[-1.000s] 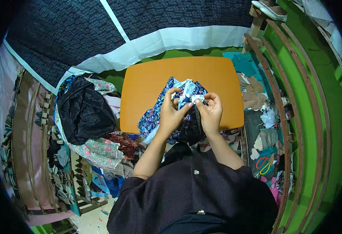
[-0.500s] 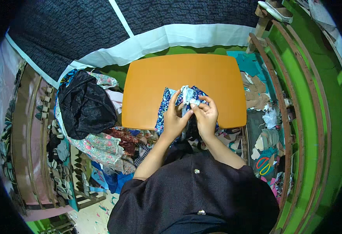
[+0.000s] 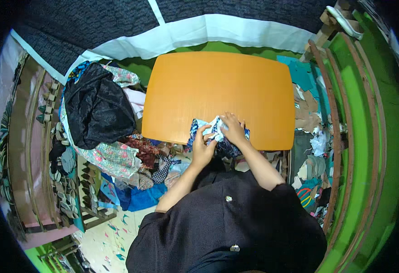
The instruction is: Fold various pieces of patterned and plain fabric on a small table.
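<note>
A navy floral cloth (image 3: 192, 133) with a pale, whitish-blue side lies bunched at the near edge of the orange table (image 3: 217, 86). My left hand (image 3: 203, 149) holds its left part, thumb and fingers curled round the pale fold. My right hand (image 3: 233, 129) is on the upper right of the same cloth, fingers bent over it and the thumb against the pale part. The fingers partly hide what they grip. Some of the cloth hangs toward my lap.
A black cloth heap (image 3: 99, 107) and floral fabrics (image 3: 110, 161) lie left of the table. Wooden racks (image 3: 340, 136) stand at the right, with fabric scraps (image 3: 306, 113) and scissors (image 3: 305, 197) with coloured handles beside them. A dark curtain (image 3: 235, 11) hangs behind.
The cloth has come lower and nearer to me and is more folded up. My right hand has turned over it, back upward. The whole view has shifted a little.
</note>
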`<action>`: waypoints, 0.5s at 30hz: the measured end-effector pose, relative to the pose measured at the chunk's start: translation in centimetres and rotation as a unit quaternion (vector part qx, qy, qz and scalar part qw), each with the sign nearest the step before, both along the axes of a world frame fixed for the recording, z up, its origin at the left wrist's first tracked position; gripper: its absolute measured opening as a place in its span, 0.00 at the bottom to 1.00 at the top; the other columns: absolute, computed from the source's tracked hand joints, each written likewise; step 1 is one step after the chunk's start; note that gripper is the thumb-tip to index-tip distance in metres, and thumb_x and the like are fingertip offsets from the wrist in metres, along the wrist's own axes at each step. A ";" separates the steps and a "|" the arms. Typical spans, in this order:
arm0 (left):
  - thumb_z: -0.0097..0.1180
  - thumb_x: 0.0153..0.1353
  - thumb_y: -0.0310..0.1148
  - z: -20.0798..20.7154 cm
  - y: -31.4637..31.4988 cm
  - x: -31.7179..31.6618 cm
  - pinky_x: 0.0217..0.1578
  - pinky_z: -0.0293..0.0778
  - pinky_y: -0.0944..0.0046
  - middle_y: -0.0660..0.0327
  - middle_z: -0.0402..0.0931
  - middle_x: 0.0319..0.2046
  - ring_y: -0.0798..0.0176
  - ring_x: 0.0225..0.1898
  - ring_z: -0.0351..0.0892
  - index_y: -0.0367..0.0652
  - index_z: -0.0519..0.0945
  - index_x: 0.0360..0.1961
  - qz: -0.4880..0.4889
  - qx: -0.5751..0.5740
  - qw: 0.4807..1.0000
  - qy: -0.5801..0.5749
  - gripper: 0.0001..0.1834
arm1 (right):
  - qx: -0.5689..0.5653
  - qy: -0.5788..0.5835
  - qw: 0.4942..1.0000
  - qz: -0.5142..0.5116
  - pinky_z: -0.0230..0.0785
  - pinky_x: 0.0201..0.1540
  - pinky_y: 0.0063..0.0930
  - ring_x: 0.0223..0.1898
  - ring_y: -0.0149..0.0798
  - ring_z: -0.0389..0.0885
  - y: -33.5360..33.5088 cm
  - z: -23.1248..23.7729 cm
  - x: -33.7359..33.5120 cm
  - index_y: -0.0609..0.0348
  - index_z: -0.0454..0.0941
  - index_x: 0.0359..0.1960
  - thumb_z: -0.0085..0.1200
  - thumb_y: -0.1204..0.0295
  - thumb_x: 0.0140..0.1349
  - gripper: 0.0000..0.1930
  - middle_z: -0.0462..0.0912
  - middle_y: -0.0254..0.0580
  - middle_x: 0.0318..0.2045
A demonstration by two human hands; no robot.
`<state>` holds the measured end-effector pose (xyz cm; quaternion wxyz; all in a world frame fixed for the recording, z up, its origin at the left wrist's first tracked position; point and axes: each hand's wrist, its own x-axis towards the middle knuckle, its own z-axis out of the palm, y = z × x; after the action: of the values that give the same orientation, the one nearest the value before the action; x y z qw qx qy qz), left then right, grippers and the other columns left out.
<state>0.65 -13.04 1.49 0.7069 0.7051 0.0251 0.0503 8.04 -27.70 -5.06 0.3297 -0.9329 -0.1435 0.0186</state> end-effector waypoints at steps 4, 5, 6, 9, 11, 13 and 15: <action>0.49 0.47 0.13 -0.9 1.5 -1.6 0.36 0.69 0.73 0.59 0.64 0.46 0.66 0.46 0.72 0.37 0.61 0.50 0.018 -0.026 0.999 0.037 0.26 | -0.088 0.085 0.989 0.088 0.27 0.56 0.71 0.66 0.42 0.46 -0.4 -1.7 -0.6 0.34 0.64 0.57 0.50 0.59 0.54 0.25 0.51 0.38 0.64; 0.49 0.46 0.13 -1.1 1.9 -1.8 0.37 0.69 0.73 0.59 0.64 0.46 0.66 0.46 0.72 0.37 0.61 0.49 0.028 -0.036 0.998 0.042 0.26 | -0.089 0.093 0.987 0.093 0.27 0.56 0.71 0.66 0.42 0.46 -0.2 -1.6 -0.7 0.34 0.64 0.57 0.50 0.59 0.54 0.25 0.51 0.38 0.64; 0.50 0.46 0.13 -1.1 2.3 -2.1 0.36 0.69 0.73 0.59 0.65 0.45 0.66 0.45 0.73 0.38 0.61 0.49 0.034 -0.039 0.997 0.060 0.27 | -0.109 0.074 0.988 0.077 0.27 0.56 0.71 0.65 0.41 0.47 0.2 -1.5 -0.9 0.35 0.65 0.56 0.48 0.57 0.55 0.24 0.53 0.35 0.64; 0.50 0.47 0.13 -0.6 2.8 -1.7 0.35 0.69 0.74 0.59 0.66 0.45 0.67 0.43 0.73 0.38 0.60 0.50 0.034 -0.053 0.995 0.073 0.27 | -0.111 0.011 0.993 0.044 0.23 0.55 0.73 0.64 0.41 0.52 1.1 -1.4 -0.4 0.37 0.72 0.50 0.48 0.52 0.55 0.20 0.60 0.34 0.61; 0.50 0.47 0.13 -0.6 3.2 -1.5 0.33 0.69 0.75 0.58 0.69 0.42 0.69 0.40 0.74 0.39 0.60 0.50 0.033 -0.046 0.997 0.056 0.28 | -0.107 0.045 0.993 -0.013 0.24 0.55 0.73 0.61 0.40 0.58 1.8 -0.6 0.5 0.39 0.78 0.43 0.49 0.53 0.54 0.17 0.66 0.34 0.57; 0.50 0.47 0.13 -0.2 3.5 -1.3 0.31 0.68 0.77 0.57 0.73 0.38 0.71 0.37 0.74 0.39 0.60 0.50 0.044 -0.046 0.992 0.107 0.28 | -0.098 0.006 0.995 -0.032 0.25 0.55 0.72 0.56 0.40 0.63 2.6 -1.1 1.1 0.42 0.80 0.37 0.52 0.57 0.51 0.13 0.72 0.33 0.51; 0.51 0.47 0.13 -0.2 3.5 -1.2 0.30 0.67 0.78 0.58 0.76 0.35 0.73 0.35 0.74 0.40 0.60 0.50 0.057 -0.032 0.993 0.096 0.28 | -0.089 0.022 0.996 0.011 0.28 0.55 0.71 0.53 0.39 0.66 2.7 -0.8 1.7 0.44 0.80 0.34 0.55 0.63 0.48 0.11 0.74 0.31 0.46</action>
<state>-0.50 -9.55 1.28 0.7194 0.6811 0.1346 0.0212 9.78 -24.98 -5.82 0.2482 -0.9562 -0.1444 0.0560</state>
